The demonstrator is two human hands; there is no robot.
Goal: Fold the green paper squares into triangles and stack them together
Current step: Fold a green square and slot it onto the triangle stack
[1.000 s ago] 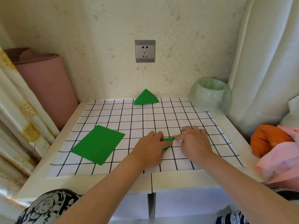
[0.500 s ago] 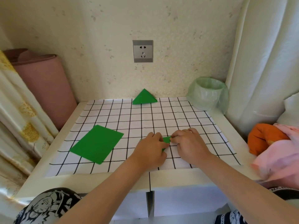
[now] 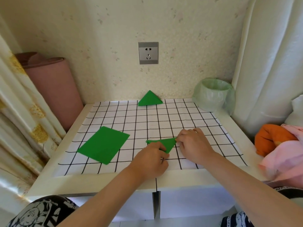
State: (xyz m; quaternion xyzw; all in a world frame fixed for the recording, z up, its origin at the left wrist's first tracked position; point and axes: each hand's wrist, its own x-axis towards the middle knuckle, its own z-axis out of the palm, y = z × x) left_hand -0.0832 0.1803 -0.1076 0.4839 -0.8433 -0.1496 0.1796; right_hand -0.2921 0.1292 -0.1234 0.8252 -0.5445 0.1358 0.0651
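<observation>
Matt green paper is seen in the folded triangle (image 3: 165, 142) and flat sheet (image 3: 103, 145). The socket plate (image 3: 148, 53) is finished in brushed metal. The bin (image 3: 213, 94) is lined with thin translucent plastic.

A white table (image 3: 54, 182) carries a black-gridded mat (image 3: 164, 122). A flat green sheet (image 3: 103, 145) lies left of the left hand (image 3: 150, 159). A green triangle (image 3: 165, 142) lies between that hand and the right hand (image 3: 195, 145), held by both. A stack of triangles (image 3: 150, 100) sits far beyond the hands, and a bag-lined bin (image 3: 213, 95) stands far beyond the right hand.
</observation>
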